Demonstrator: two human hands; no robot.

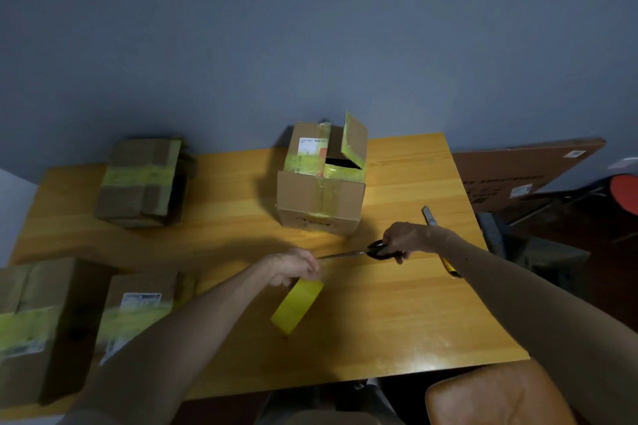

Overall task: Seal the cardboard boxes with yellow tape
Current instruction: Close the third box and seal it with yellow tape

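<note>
My left hand (297, 266) pinches the top of a cut strip of yellow tape (296, 306), which hangs down over the wooden table (397, 314). My right hand (404, 240) grips black-handled scissors (359, 252); their blades point left toward my left hand's fingers. Behind both hands stands a cardboard box (321, 183) with one top flap raised and old yellow tape on it. A taped box (143, 181) lies at the back left. Two more taped boxes (34, 324) (138, 310) sit at the front left.
A utility knife (431, 217) lies on the table behind my right wrist, with a yellow-and-black piece (450, 267) showing beside my right forearm. A brown chair seat (497, 397) is at the front right. A large flat carton (524, 172) leans beyond the table's right edge.
</note>
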